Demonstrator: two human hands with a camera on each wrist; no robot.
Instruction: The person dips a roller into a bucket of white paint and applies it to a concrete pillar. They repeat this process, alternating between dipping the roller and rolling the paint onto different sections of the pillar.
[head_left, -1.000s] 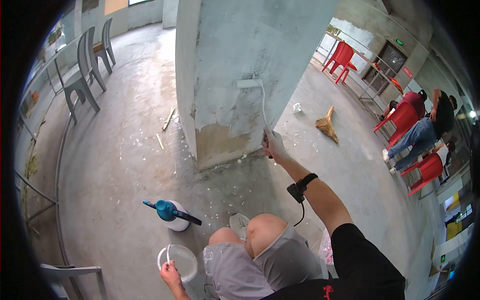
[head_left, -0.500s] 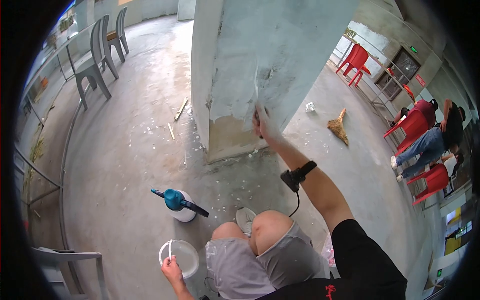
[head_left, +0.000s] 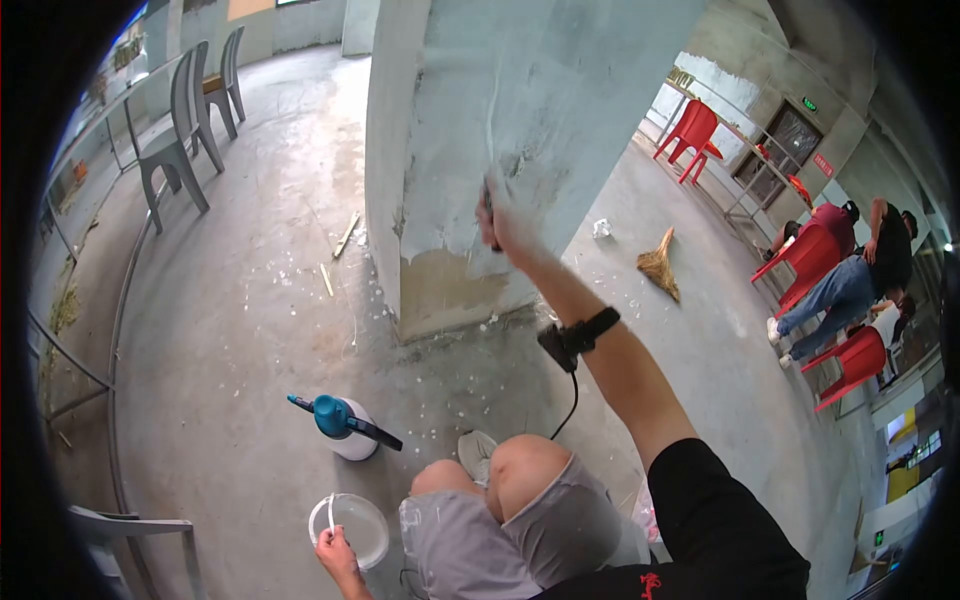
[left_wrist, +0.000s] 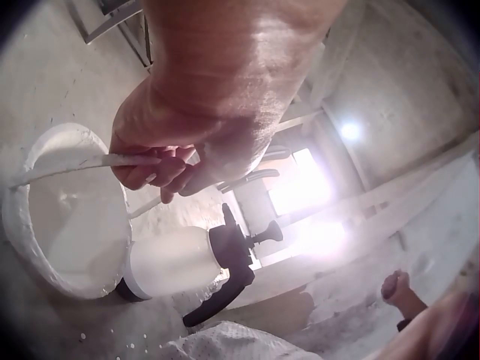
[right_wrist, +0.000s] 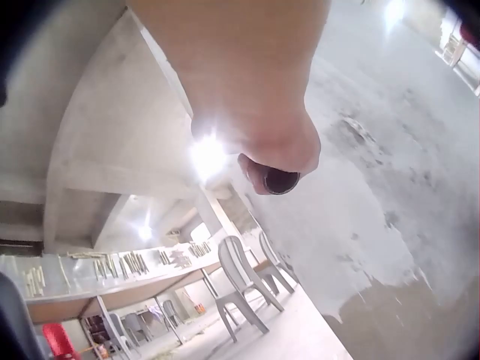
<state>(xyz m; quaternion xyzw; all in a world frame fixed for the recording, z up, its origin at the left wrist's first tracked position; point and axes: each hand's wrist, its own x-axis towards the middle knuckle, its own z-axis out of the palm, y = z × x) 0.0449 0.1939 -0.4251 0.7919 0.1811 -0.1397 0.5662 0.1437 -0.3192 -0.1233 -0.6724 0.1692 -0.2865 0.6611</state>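
My right hand (head_left: 508, 222) grips the dark handle (right_wrist: 282, 181) of a paint roller in front of the pillar (head_left: 450, 200). The roller's thin white rod (head_left: 492, 112) runs up along the pillar face, and its head is blurred against the pale surface. Low at the left, my left hand (head_left: 340, 552) holds the thin white bail of a bucket (left_wrist: 79, 217). In the left wrist view the fingers curl round that bail, and whitish stuff shows inside the bucket. A spray bottle (head_left: 345, 425) with a blue top and dark handle stands just beyond it.
Grey chairs (head_left: 175, 150) line a railing at the left. A straw broom head (head_left: 660, 268) and a crumpled white scrap (head_left: 601, 229) lie right of the pillar. Red chairs (head_left: 850, 362) and several people are farther right. Wood strips (head_left: 346, 235) and white specks dot the floor.
My right hand has risen along the pillar with the paint roller, shifting a little left. The left hand keeps its hold on the bucket's bail. The head view has shifted slightly.
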